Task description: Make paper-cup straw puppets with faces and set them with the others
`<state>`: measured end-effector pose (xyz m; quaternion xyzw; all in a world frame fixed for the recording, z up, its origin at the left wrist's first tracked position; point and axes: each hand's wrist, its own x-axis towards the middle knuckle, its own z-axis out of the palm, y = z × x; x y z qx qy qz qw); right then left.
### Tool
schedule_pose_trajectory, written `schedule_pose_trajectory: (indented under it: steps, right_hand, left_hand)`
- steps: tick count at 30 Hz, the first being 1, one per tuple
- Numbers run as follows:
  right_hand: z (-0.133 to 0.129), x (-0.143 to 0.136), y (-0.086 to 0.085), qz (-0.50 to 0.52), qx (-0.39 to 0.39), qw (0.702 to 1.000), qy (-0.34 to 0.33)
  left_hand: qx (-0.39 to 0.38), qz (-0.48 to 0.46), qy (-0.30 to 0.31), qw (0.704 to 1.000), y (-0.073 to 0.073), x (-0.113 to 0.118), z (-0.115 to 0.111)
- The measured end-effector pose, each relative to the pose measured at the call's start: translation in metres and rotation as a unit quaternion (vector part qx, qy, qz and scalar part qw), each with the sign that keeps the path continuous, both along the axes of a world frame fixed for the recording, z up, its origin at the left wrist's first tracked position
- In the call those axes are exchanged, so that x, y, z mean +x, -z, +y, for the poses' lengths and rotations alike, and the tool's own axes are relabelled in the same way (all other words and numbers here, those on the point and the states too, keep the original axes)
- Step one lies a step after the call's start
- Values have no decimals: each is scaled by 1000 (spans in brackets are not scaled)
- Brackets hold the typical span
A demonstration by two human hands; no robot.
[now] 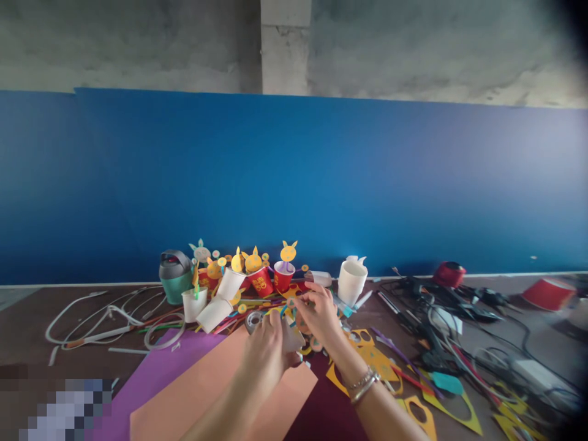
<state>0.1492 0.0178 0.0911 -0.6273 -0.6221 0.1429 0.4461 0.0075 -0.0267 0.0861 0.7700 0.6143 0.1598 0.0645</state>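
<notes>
My left hand (pixel 266 346) is wrapped around a pale paper cup (pixel 293 338), held tilted over the sheets of paper. Just above the cup, my right hand (pixel 320 313) has thumb and forefinger close together at a small round paper piece (pixel 292 302). The fingertips partly cover that piece. A bracelet is on the right wrist. Beneath my hands lies an orange paper sheet (pixel 206 386) over a purple sheet (pixel 122 398). Close behind the left hand is a roll of clear tape (pixel 254 320).
Red cups (pixel 261 283) with yellow paper animal heads stand at the back, beside tipped white cups (pixel 215 313). A white mug (pixel 352 282) is right of them. Cut yellow paper scraps (pixel 374 361), black cables (pixel 432 343) and a white cable (pixel 98 315) spread around. A blue partition (pixel 294 171) rises behind.
</notes>
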Motion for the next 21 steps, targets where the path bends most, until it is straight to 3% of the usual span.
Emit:
schedule_pose_trajectory:
  steps: [11, 21]
  right_hand:
    - [-1, 1, 2, -26, 7, 999, 17]
    - [-1, 1, 1, -73, 30, 997, 20]
  left_hand:
    - [21, -11, 18, 1000, 6, -1, 0]
    - [8, 2, 17, 1000, 0, 0, -1]
